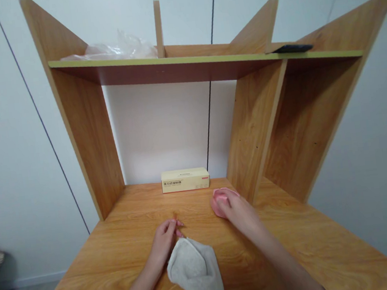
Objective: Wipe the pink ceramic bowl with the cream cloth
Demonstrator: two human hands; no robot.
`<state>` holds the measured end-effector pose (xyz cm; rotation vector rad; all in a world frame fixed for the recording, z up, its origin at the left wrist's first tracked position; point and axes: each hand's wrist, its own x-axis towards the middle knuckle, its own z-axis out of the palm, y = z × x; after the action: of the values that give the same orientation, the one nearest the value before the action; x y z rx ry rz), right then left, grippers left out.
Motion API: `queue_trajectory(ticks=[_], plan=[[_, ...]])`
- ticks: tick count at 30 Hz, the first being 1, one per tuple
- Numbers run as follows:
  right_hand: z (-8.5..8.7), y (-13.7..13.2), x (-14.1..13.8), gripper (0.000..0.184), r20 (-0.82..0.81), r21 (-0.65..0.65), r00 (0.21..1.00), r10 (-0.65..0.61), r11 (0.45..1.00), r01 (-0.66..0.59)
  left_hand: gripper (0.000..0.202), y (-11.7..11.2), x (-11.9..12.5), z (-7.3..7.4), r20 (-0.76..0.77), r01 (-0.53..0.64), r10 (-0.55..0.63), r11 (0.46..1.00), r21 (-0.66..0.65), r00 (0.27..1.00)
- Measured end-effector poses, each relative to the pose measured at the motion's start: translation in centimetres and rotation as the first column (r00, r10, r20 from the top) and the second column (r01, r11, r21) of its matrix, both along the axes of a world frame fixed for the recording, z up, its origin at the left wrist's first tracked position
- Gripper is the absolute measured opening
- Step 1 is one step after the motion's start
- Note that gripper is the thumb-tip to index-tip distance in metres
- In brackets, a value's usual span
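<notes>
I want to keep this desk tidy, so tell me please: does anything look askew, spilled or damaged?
The gray cloth lies rumpled on the desk, unevenly folded rather than flat; translucent plastic sits bunched on the shelf. No spill shows.

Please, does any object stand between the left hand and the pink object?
Nothing visible stands between the left hand and the pink object, which the right hand touches. The grey cloth lies nearer the camera, outside that path.

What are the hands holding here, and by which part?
The right hand holds a pink object by its right side; whether the left hand holds anything cannot be told.
</notes>
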<state>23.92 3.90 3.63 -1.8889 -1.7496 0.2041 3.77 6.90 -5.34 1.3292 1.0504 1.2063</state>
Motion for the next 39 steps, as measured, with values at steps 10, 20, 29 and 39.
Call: queue_trajectory(ticks=[10, 20, 29, 39], plan=[[-2.4, -6.6, -8.0, 0.021, 0.116, -0.144, 0.915, 0.387, 0.918, -0.370, 0.040, 0.3, 0.0, -0.2, -0.046, -0.030, 0.030, 1.000, 0.002, 0.998], [-3.6, -8.5, 5.8, 0.010, -0.326, -0.063, 0.926, 0.190, 0.973, -0.222, 0.037, -0.5, 0.1, 0.2, -0.132, -0.060, 0.068, 0.996, 0.066, 0.989], [-6.9, -12.7, 12.9, 0.037, -0.289, -0.058, 0.942, -0.173, 0.985, 0.163, 0.027, -1.4, -0.1, 1.3, -0.275, -0.031, 0.081, 0.983, 0.179, 0.958], [-7.5, -10.0, 9.9, 0.041, -0.113, -0.082, 0.984, -0.136, 0.988, 0.127, 0.031, -2.1, -0.8, 2.2, -0.612, -0.029, 0.227, 0.948, 0.316, 0.758]])
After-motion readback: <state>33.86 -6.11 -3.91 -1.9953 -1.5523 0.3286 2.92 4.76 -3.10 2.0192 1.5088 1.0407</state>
